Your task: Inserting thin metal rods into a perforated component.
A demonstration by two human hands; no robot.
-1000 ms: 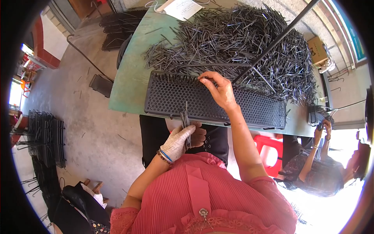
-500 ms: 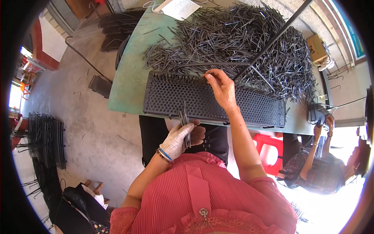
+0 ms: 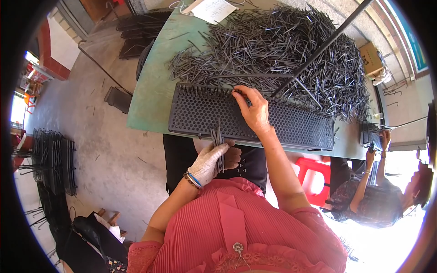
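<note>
A long black tray full of round holes (image 3: 195, 113) lies along the near edge of the green table. Thin dark sticks (image 3: 200, 90) stand in a row at its far left edge. My left hand (image 3: 211, 159), in a white glove, is closed round a bundle of thin dark sticks (image 3: 217, 136) just below the tray's front edge. My bare right hand (image 3: 255, 109) is over the tray's far side near its middle. Its thumb and fingers are pinched together at the end of the stick row; what is between them is too small to make out.
A big heap of loose dark sticks (image 3: 291, 54) covers the far table (image 3: 150, 98). A black metal rod (image 3: 323, 45) slants over it. A paper sheet (image 3: 213, 10) lies at the back. At right, a co-worker (image 3: 371, 200) handles a similar tray beside a red stool (image 3: 314, 179).
My right hand has moved slightly left and down along the tray's far row, with its fingers more curled. My left hand still holds the bundle in nearly the same place.
</note>
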